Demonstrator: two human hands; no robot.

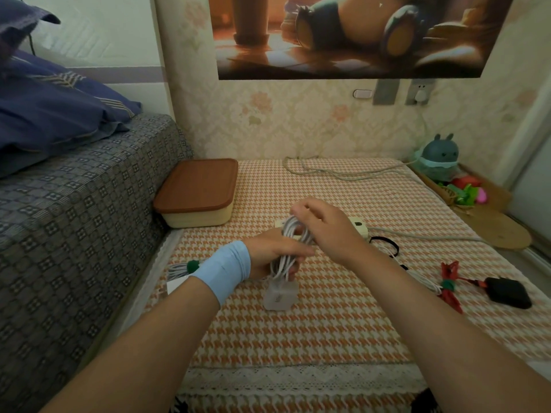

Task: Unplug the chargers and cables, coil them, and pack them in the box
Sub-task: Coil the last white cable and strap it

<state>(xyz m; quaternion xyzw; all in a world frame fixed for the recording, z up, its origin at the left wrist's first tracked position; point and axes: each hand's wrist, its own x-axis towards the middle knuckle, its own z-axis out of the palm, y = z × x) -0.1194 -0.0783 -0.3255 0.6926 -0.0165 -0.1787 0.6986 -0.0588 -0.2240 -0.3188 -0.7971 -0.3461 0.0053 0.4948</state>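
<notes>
Between 2 hands, over houndstooth cloth, smooth white cable hangs in long loops. The left hand curls round the bundle and the right hand pinches its top. The cube-shaped charger sits just below the left fingers, with the rounded brown-lidded box well beyond them.

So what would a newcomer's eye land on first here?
Both hands meet at the centre of the table: the left hand grips a white cable coil and the right hand holds its top loops. A white charger cube sits just below. The closed brown-lidded box waits far left.
</notes>
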